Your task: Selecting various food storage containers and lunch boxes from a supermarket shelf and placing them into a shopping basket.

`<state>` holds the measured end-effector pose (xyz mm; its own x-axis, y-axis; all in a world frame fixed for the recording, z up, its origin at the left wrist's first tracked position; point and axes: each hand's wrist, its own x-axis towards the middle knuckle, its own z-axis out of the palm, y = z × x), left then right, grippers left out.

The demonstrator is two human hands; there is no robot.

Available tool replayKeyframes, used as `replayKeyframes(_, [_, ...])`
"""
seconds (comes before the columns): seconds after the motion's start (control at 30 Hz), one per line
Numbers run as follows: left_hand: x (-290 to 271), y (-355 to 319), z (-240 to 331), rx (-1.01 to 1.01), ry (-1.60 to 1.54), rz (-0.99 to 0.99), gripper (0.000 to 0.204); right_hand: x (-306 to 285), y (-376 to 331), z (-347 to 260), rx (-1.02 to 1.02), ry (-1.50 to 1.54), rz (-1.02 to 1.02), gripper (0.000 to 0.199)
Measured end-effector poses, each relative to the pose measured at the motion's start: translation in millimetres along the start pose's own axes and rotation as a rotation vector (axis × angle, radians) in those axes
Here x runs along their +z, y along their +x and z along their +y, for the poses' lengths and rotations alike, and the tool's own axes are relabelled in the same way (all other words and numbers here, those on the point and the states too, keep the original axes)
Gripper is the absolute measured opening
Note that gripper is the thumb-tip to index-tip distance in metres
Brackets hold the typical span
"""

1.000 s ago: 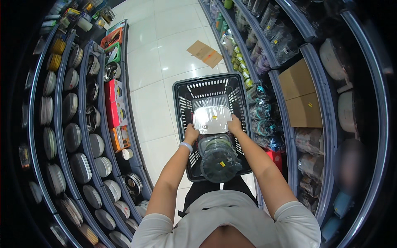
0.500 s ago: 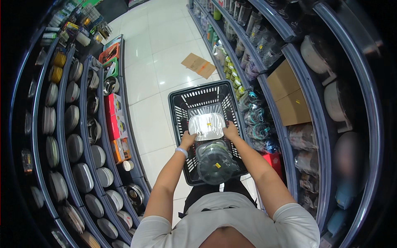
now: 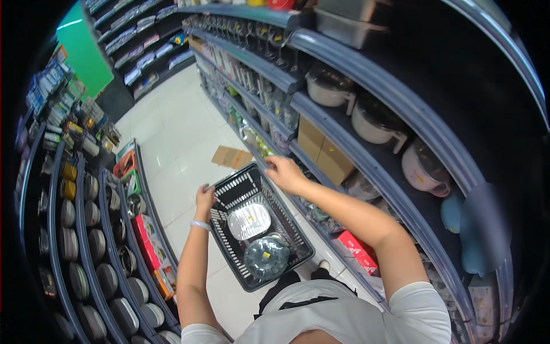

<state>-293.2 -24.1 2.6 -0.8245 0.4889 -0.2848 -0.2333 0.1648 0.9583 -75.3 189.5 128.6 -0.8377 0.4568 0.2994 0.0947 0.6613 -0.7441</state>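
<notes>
Seen from above in a shop aisle: a black plastic shopping basket [image 3: 260,226] hanging low in front of the body, above the pale tiled floor [image 3: 172,149]. Inside it, a rectangular clear container with a silvery lid [image 3: 248,221] and, nearer the body, a round glass-lidded container [image 3: 266,257] — both lying loose on the basket bottom, touching neither hand.

Left hand [image 3: 204,198] curled around the basket's far-left rim, fingers closed in a firm grasp, a white band on the wrist. Right hand [image 3: 285,173] at the far-right corner of the basket, just beside the lower shelf [image 3: 321,166] of glassware; fingers bent downward, resting on or just over the rim — contact hard to confirm, grip not clearly closed.

Best handled by keeping the basket level with both hands on opposite rims, so the two containers stay flat and clear of the shelf edge. A flattened cardboard piece [image 3: 231,156] lying on the floor beyond.
</notes>
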Motion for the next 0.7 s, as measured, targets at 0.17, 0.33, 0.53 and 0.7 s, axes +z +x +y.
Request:
replayKeyframes(0.17, [118.4, -17.0, 158.0, 0.264, 0.095, -0.138, 0.045, -126.3, 39.0, -83.3, -0.195, -0.152, 0.205, 0.028])
replayKeyframes(0.33, [210.2, -28.0, 272.4, 0.587, 0.062, -0.221, 0.040, -226.5, 52.9, -120.4, -0.162, -0.384, 0.388, 0.026])
replayKeyframes(0.53, [307.8, -4.8, 373.1, 0.890, -0.034, -0.168, 0.039, -319.4, 72.3, -90.1, 0.075, -0.351, 0.528, 0.030])
replayKeyframes(0.7, [355.3, 31.6, 416.7, 0.878, 0.156, -0.074, 0.056, -352.3, 96.6, -69.6, 0.417, 0.028, 0.478, 0.040])
